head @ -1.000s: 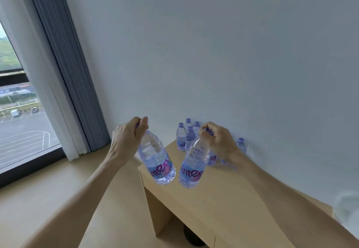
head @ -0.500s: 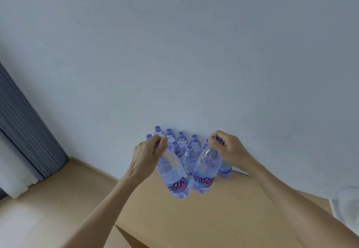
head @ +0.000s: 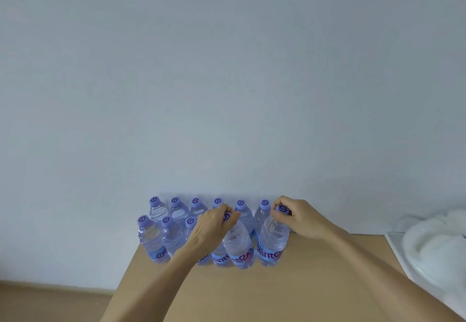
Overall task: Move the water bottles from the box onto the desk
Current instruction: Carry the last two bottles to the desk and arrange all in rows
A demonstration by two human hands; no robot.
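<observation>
Two water bottles at lower centre, front row on the desk; left hand and right hand pinch their caps. Risk: releasing tilted could topple the neighbouring standing bottles.

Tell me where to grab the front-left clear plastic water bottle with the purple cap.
Grip the clear plastic water bottle at its purple cap and neck, coming from above. It stands upright with neighbours close behind and to its right, so the body is crowded while the top is exposed.
</observation>
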